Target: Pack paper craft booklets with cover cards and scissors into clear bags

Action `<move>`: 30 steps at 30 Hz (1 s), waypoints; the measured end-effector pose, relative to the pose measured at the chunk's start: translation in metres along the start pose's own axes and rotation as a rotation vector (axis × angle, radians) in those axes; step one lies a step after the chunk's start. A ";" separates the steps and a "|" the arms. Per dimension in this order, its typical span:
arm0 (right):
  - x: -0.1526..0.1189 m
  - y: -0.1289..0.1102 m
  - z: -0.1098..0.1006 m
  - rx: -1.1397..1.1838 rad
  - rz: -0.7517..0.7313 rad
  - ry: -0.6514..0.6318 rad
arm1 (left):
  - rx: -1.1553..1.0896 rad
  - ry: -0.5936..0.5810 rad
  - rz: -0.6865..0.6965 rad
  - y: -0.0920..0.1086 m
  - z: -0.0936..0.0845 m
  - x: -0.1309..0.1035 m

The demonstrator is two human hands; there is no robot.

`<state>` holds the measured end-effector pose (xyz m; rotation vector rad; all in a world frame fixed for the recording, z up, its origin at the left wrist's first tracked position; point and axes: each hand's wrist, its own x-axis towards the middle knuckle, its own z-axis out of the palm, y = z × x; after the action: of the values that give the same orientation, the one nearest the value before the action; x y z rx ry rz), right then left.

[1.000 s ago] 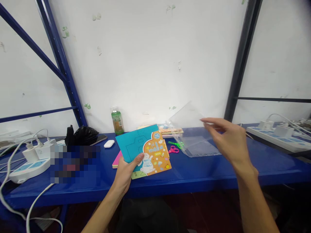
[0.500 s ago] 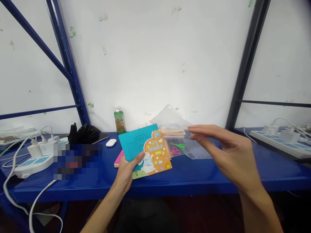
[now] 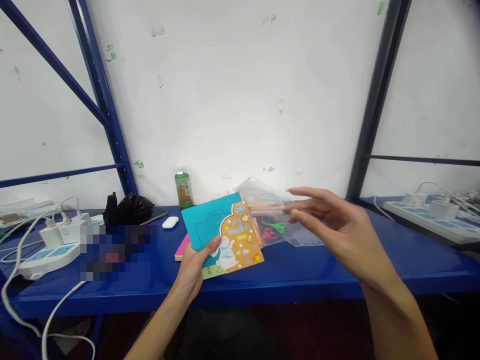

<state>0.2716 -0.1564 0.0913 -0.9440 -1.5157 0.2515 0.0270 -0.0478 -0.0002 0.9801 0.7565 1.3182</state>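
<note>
My left hand [image 3: 195, 267] grips a booklet [image 3: 240, 240] by its lower left side, thumb on top. The booklet has an orange cover with a white cartoon animal and a blue sheet bearing a line drawing. Behind it lies a clear plastic bag [image 3: 305, 236], its upper part standing up against the wall. Inside or under the bag show pink scissors [image 3: 268, 234] and green scissors [image 3: 278, 227]; which of the two I cannot tell. In the air before the bag, my right hand [image 3: 333, 225] is empty, fingers apart. A pink pad [image 3: 182, 248] pokes out behind my left hand.
On the left of the blue table [image 3: 300, 280] are a power strip [image 3: 48, 260] with plugs and cables, a black plastic bag [image 3: 131, 207], a phone [image 3: 154, 215] and a white earphone case [image 3: 170, 222]. A green bottle [image 3: 183, 187] stands by the wall. Another power strip [image 3: 431, 215] lies right.
The fingers of my right hand have spread further apart, the thumb dropping away. The raised top of the clear bag has sunk a little. My left hand keeps the booklet in nearly the same place.
</note>
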 end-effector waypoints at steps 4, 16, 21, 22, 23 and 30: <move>-0.002 -0.001 -0.005 -0.003 -0.041 0.120 | -0.001 -0.017 0.002 -0.001 0.000 0.001; 0.003 0.011 0.003 0.137 0.034 0.048 | 0.005 -0.025 0.001 -0.002 -0.001 0.001; 0.005 0.017 0.008 0.209 0.050 0.096 | 0.008 -0.031 0.005 -0.001 0.000 0.001; 0.005 0.017 0.008 0.213 0.043 0.124 | 0.009 -0.034 0.002 -0.001 0.000 0.001; 0.005 0.017 0.008 0.214 0.034 0.158 | 0.011 -0.036 -0.001 0.000 0.000 0.001; 0.007 0.019 0.007 0.212 0.023 0.286 | 0.025 -0.029 0.023 -0.001 0.001 0.001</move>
<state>0.2737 -0.1367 0.0829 -0.7919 -1.1907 0.2755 0.0282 -0.0469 -0.0009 1.0289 0.7429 1.3144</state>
